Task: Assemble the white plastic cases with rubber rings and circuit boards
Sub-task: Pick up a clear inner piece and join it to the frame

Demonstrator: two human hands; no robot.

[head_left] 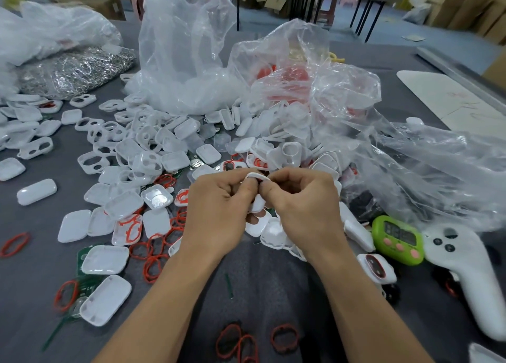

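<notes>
Both hands meet at the frame's centre, the left hand and right hand with fingers curled tight round one white case, pinched between them just above the grey tabletop. More cases lie heaped behind and to the left, red rings at lower centre, green boards at lower left. Clear bags rise at upper centre; a green timer and white controller sit at the right.

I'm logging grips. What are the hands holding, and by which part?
One white case, pinched between both hands: left hand and right hand each grip one side near its top edge. Fingers hide the rest.
</notes>
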